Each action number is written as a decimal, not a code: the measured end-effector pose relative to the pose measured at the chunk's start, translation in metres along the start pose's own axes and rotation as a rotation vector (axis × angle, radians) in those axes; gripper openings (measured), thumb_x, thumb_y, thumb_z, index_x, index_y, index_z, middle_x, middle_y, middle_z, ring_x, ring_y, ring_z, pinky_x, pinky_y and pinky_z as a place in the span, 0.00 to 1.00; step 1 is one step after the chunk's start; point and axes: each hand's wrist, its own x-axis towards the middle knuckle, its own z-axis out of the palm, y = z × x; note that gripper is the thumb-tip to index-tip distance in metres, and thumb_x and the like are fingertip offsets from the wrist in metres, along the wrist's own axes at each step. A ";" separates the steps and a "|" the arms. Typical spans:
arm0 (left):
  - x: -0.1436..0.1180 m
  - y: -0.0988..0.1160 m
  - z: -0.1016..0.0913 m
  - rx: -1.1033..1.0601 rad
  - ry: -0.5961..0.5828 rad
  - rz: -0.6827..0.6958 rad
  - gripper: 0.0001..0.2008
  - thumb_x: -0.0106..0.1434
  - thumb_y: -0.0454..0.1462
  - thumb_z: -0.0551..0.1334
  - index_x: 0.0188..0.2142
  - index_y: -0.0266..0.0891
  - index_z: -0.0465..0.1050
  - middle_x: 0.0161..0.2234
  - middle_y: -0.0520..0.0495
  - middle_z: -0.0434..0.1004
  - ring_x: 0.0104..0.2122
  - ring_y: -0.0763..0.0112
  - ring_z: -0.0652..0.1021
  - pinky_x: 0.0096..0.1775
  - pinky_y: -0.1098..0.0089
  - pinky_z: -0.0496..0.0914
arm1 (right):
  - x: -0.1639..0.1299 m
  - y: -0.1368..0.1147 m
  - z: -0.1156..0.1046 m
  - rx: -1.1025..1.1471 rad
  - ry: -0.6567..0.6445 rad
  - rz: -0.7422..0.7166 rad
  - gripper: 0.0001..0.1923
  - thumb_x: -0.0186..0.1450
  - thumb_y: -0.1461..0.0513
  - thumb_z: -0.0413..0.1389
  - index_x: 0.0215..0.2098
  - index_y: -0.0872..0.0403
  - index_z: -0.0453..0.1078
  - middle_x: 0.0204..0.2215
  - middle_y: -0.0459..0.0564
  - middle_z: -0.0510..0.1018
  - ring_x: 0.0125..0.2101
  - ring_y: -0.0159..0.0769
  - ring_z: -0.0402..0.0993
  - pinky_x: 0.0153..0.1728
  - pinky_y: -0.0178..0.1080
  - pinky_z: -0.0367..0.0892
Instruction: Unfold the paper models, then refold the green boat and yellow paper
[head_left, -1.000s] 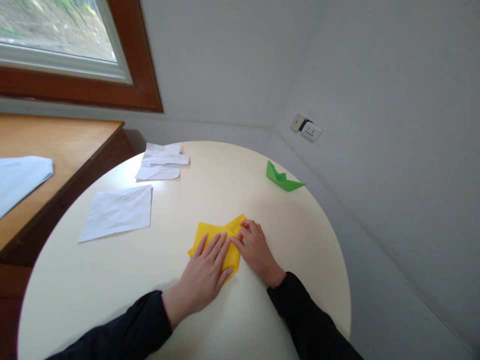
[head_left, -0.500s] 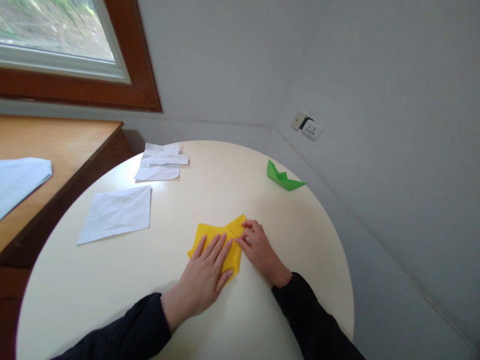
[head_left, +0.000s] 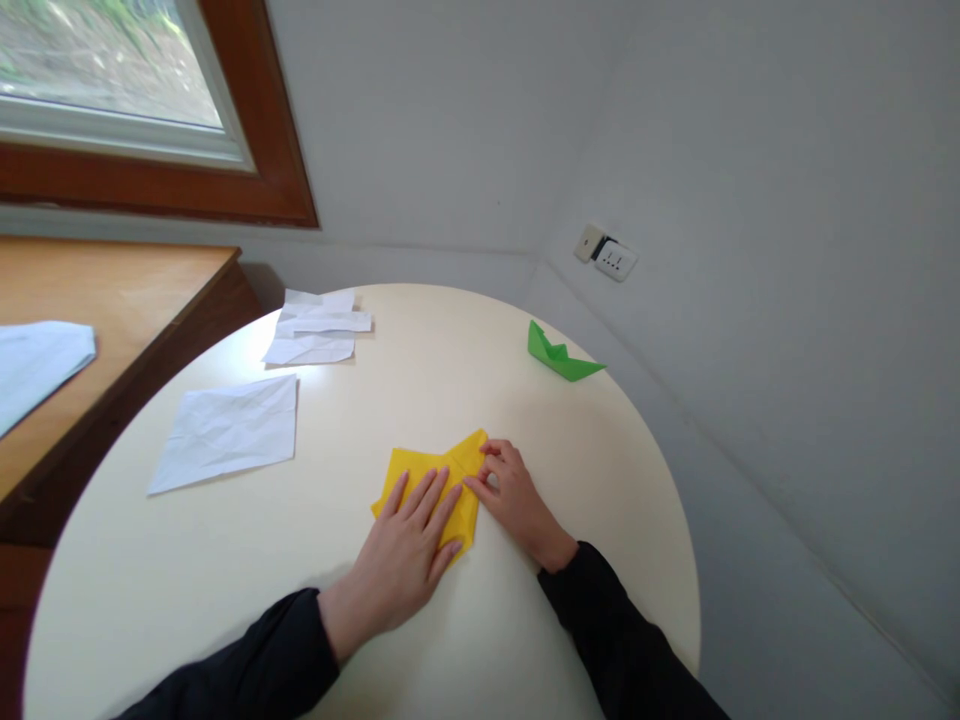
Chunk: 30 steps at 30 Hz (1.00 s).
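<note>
Your left hand (head_left: 405, 555) lies flat, palm down, on the yellow paper (head_left: 435, 482), its fingers spread and stretched across the folded sheet so that they pin it to the round table (head_left: 225, 560). Nothing is gripped in that hand; it only presses. Your right hand (head_left: 517, 500) sits just beside the yellow paper on its right, fingers curled, with the fingertips (head_left: 480, 478) resting on the paper's upper right flap. Whether they pinch the flap's edge or merely press on it, you cannot tell from here.

The yellow paper itself lies on the table, toward the edge nearest you, partly folded, with a creased corner pointing away from you.

Beyond the yellow paper and to its right, near the table's far rim, stands a green paper boat (head_left: 559, 353), well apart from your hands. To the left of the yellow paper lies a creased white sheet (head_left: 225, 432), and farther off, beyond that sheet, a small pile of white papers (head_left: 315, 328). Left of the table stands a wooden desk (head_left: 112, 300).
</note>
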 end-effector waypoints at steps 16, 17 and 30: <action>-0.001 -0.002 0.007 0.083 0.011 0.013 0.27 0.67 0.48 0.44 0.62 0.39 0.54 0.60 0.38 0.58 0.60 0.56 0.60 0.57 0.51 0.53 | 0.001 -0.002 -0.001 0.011 0.012 -0.011 0.10 0.56 0.69 0.58 0.25 0.52 0.60 0.38 0.51 0.66 0.44 0.42 0.65 0.47 0.48 0.65; -0.001 -0.002 0.007 0.090 0.016 0.011 0.27 0.67 0.48 0.44 0.61 0.39 0.54 0.60 0.37 0.58 0.60 0.56 0.60 0.57 0.51 0.53 | 0.001 -0.002 -0.001 0.014 0.014 -0.013 0.10 0.56 0.69 0.57 0.25 0.52 0.60 0.38 0.51 0.66 0.44 0.42 0.65 0.47 0.48 0.65; -0.022 -0.013 0.006 0.137 0.066 -0.034 0.26 0.67 0.47 0.47 0.61 0.40 0.56 0.60 0.37 0.60 0.60 0.56 0.60 0.57 0.52 0.54 | 0.001 0.003 0.003 0.024 0.042 -0.013 0.10 0.56 0.68 0.58 0.25 0.52 0.60 0.38 0.51 0.66 0.43 0.40 0.66 0.48 0.47 0.64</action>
